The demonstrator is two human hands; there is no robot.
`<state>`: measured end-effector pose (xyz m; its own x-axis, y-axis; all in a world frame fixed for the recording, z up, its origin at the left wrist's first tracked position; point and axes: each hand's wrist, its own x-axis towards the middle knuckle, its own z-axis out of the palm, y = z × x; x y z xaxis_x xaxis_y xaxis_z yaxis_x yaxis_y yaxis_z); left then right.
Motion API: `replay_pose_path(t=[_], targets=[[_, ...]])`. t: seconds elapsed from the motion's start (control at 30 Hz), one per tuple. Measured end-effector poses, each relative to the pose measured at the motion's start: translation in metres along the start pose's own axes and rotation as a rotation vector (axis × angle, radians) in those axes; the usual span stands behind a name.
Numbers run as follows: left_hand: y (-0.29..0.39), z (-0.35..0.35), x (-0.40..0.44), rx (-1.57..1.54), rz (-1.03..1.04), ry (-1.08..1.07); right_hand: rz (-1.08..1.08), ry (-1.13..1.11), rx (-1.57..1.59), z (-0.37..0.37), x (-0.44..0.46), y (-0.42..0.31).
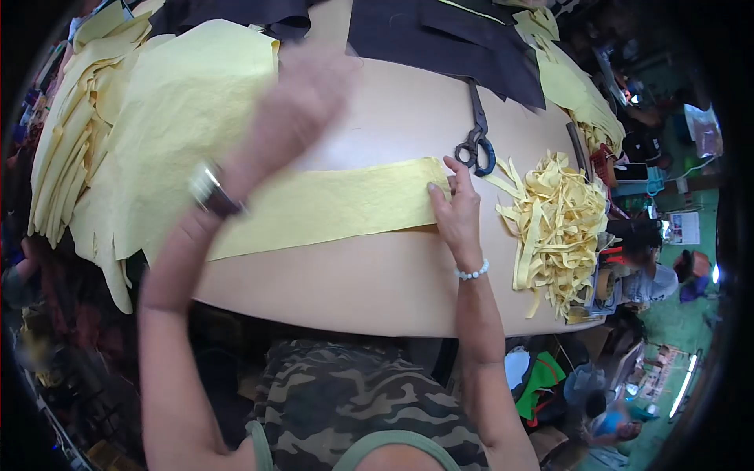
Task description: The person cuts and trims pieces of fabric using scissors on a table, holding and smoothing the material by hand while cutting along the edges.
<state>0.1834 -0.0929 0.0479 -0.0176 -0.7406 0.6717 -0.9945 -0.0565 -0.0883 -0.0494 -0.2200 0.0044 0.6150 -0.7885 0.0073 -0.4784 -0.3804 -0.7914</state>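
Lying across the tan tabletop [377, 286] in front of you, the long, pale yellow strip of thin sheet material [353, 200] looks light and limp, likely to drape and crease rather than break; its matte face suggests little slip, though the exact material is hard to tell. Your right hand [461, 206] is at its right end, thumb on the upper face and index finger stretched apart from it at the edge; you cannot tell from this view whether the hidden fingers pinch from beneath. That end seems a sound place to take hold, thumb above and fingers below, with a second hold farther left to keep the length from sagging. Your left hand [306, 102] is raised near the right edge of the wide, pale yellow sheet [196, 94], too blurred to tell whether its fingers are spread or pressed together. As for containers, a small red basket [603, 165] is near the table's right edge, its contents too small to make out; the heap of narrow yellow offcuts [558, 228] lies loose on the tabletop, near the dark-handled metal scissors [481, 133].
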Motion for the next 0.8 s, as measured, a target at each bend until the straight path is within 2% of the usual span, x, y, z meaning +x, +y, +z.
replay_pose_path(t=[0.03,0.07,0.13,0.23,0.3,0.4,0.43,0.57,0.67,0.73,0.8], targets=[[0.043,0.001,-0.005,-0.098,-0.035,-0.135,-0.061,0.046,-0.081,0.0,0.008,0.007],[0.075,0.01,-0.016,-0.333,-0.047,-0.137,-0.164,0.131,-0.231,-0.005,0.021,0.013],[0.121,0.033,-0.035,-0.448,-0.082,-0.22,-0.363,0.29,-0.531,-0.019,0.046,0.025],[0.151,0.055,-0.045,-0.519,-0.068,-0.327,-0.169,0.218,-0.687,-0.034,0.071,0.024],[0.157,0.057,-0.041,-0.422,-0.057,-0.366,-0.012,0.104,-0.778,-0.036,0.084,0.024],[0.157,0.059,-0.041,-0.376,-0.059,-0.399,0.05,0.104,-0.715,-0.039,0.095,0.029],[0.157,0.058,-0.041,-0.38,-0.061,-0.406,0.131,0.069,-0.697,-0.042,0.099,0.029],[0.151,0.042,-0.046,-0.443,-0.099,-0.462,0.107,0.043,-0.754,-0.046,0.108,0.036],[0.152,0.029,-0.056,-0.459,-0.086,-0.445,0.341,-0.217,-0.08,-0.078,0.126,0.062],[0.153,0.03,-0.063,-0.398,-0.025,-0.442,0.379,-0.234,0.584,-0.094,0.104,0.06],[0.154,0.03,-0.061,-0.33,0.007,-0.485,0.287,-0.268,0.588,-0.105,0.077,0.059]])
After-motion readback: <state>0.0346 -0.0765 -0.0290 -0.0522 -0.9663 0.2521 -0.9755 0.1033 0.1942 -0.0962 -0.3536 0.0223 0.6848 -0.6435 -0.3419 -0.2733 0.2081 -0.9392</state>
